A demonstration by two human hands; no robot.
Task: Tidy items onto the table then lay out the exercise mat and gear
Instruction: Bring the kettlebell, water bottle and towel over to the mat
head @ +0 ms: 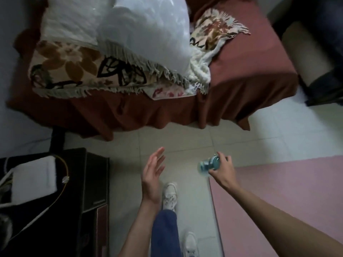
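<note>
Right hand has its grip clamped on a small teal bottle, blurred, so can't tell if it's a bottle or other gear. Left hand at 9 o'clock of it, fingers apart, holding nothing. Pink mat already flat on the floor at 4 o'clock. I'd set the bottle beside the mat, upright. Dark surface at 8 o'clock is cut off; bed at 12.

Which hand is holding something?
The right hand. Its fingers curl round a small teal bottle above the floor, while the left hand is open with straight fingers and holds nothing.
</note>
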